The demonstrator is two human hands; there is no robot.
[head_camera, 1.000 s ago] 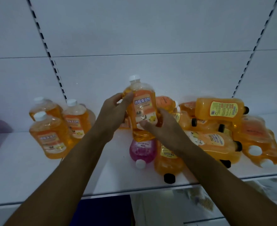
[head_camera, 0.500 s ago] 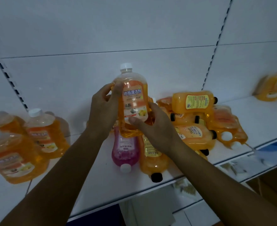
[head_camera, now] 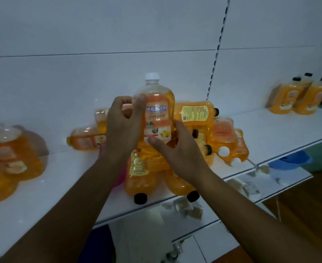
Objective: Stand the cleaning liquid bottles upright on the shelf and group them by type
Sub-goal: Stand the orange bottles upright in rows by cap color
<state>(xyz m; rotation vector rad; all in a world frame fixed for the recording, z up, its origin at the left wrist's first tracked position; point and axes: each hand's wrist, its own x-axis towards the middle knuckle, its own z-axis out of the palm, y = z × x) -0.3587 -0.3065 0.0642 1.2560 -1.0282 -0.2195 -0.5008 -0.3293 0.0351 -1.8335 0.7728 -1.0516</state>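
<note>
Since the earlier frame the view has swung right, bringing upright black-capped bottles (head_camera: 296,95) at the shelf's (head_camera: 281,128) far right end into sight. Both hands clamp the white-capped bottle (head_camera: 157,111), left hand (head_camera: 124,128) high, right hand (head_camera: 177,149) low. It hangs above the toppled pile (head_camera: 203,137) mid-shelf, long axis vertical; its upright matches (head_camera: 10,154) stand toward the left end, nearer the left hand
</note>
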